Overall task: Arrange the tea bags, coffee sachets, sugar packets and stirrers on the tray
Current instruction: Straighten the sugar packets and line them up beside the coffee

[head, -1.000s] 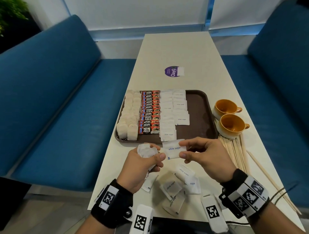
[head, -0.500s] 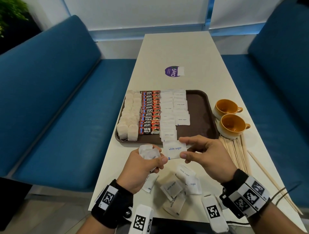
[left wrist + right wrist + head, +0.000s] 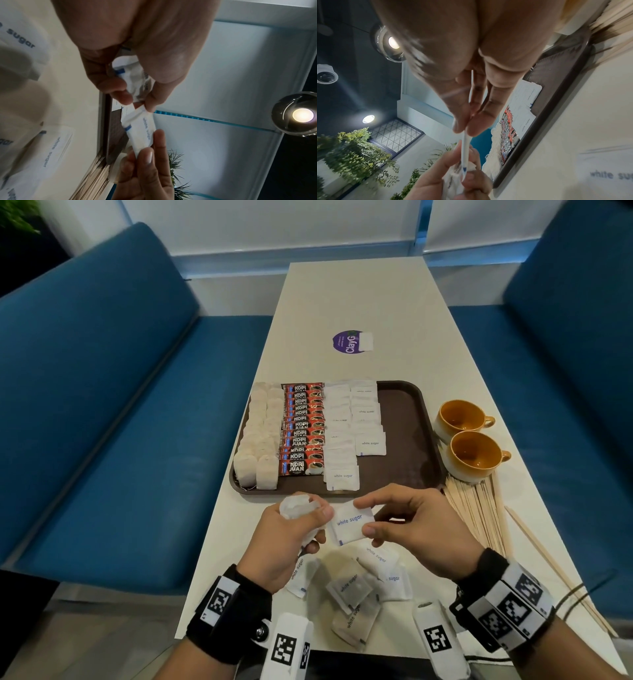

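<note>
I hold one white sugar packet above the desk, just in front of the tray's near rim. My right hand pinches its right edge between thumb and fingers. My left hand pinches its left edge while gripping a crumpled bunch of packets. On the tray, left to right: tea bags, coffee sachets, sugar packets. Loose sugar packets lie on the desk beneath my hands. Wooden stirrers lie right of the tray, beside two cups.
</note>
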The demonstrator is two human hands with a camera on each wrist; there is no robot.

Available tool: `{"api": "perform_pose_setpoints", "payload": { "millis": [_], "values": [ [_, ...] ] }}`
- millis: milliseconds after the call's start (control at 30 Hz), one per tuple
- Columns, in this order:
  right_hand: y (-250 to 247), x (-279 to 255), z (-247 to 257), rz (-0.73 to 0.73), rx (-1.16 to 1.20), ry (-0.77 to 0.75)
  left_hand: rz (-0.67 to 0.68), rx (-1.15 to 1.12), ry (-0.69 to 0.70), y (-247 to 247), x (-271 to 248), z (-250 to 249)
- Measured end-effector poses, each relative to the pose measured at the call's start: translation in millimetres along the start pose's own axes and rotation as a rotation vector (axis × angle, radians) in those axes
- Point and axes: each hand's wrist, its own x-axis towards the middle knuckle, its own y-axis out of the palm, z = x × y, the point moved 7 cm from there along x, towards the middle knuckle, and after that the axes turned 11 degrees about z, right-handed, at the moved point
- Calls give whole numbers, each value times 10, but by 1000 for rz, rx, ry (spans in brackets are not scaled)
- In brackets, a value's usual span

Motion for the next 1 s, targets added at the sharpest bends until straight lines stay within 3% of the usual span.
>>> {"api": "perform_pose_setpoints", "payload": {
  "millis": [333,467,600,767,1000],
  "values": [
    [-149,151,-17,-41,-90,67,-113,-150,-7,-136,23,26],
    [-561,395,-126,-205,-68,149,-109,-310,-56,-207,23,84],
    [-899,703,-233,-329,-204,223,-40,-463,-91,-178,28,138],
    [-1015,1059,-395,-293,-189,261,15,-549,-103,-153,31,152],
    [-1007,1236,-542,-243,-431,457,59,-490,-116,-176,35,153]
  ]
}}
